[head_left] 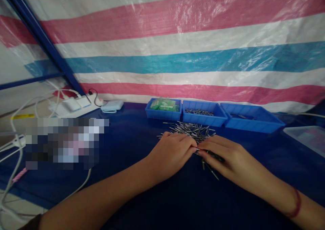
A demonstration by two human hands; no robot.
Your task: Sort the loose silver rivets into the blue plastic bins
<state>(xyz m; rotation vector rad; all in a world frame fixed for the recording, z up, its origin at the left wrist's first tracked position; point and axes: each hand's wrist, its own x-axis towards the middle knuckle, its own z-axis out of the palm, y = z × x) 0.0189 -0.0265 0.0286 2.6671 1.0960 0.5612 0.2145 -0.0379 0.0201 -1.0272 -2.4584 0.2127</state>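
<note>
My left hand (175,152) and my right hand (230,155) meet fingertip to fingertip over the table, both closed in a pinch. Between them a short shiny bit of a thin metal rod (197,149) shows; the fingers hide the remainder. Just beyond lies a loose heap of thin metal rods (194,130), silver and dark, pointing every way. A few more dark metal pieces (212,170) lie under and beside my right fingers. Their exact kind is too small to make out.
Behind the heap stand three blue bins: one with green packets (165,104), one with metal rods (199,112), one with a few pieces (251,124). A clear plastic container (307,138) sits at right. Power strip (76,104), cables and a pale blue case (112,106) are at left.
</note>
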